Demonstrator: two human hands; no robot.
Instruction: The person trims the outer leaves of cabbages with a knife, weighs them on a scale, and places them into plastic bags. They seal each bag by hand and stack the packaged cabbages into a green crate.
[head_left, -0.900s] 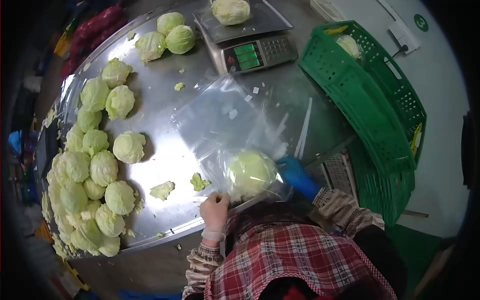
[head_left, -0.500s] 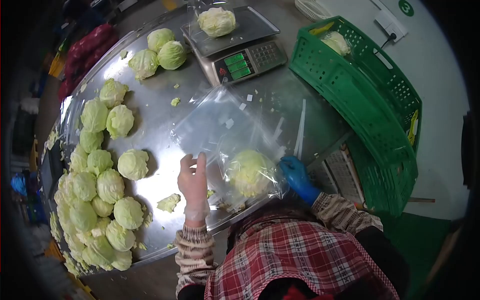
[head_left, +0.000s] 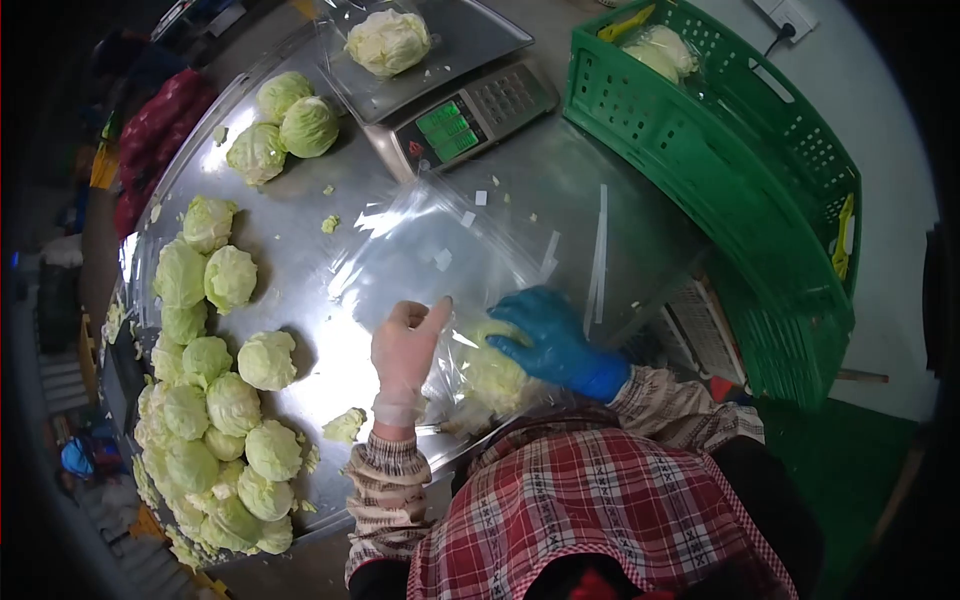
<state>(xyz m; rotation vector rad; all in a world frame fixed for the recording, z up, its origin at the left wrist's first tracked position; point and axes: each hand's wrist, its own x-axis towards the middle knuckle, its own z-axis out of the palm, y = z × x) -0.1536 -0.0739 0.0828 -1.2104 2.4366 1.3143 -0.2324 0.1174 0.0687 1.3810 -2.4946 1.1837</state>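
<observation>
A pale green cabbage lies inside a clear plastic bag at the table's near edge. Over its upper right side is my right hand in a blue glove, fingers spread and resting on it. Just left of the cabbage, my left hand, in a thin pale glove, has its thumb and fingers drawn together at the bag's edge; what is between them is too small to make out. Flat clear bags lie beyond both hands.
Many cabbages are heaped at the left, with several others farther back. A scale with a bagged cabbage stands at the back. Green crates are at the right. Leaf scraps lie near my left hand.
My right hand has moved from the bag's right side up onto the cabbage. My left hand has shifted slightly right, towards the bag. The whole view has tilted a little.
</observation>
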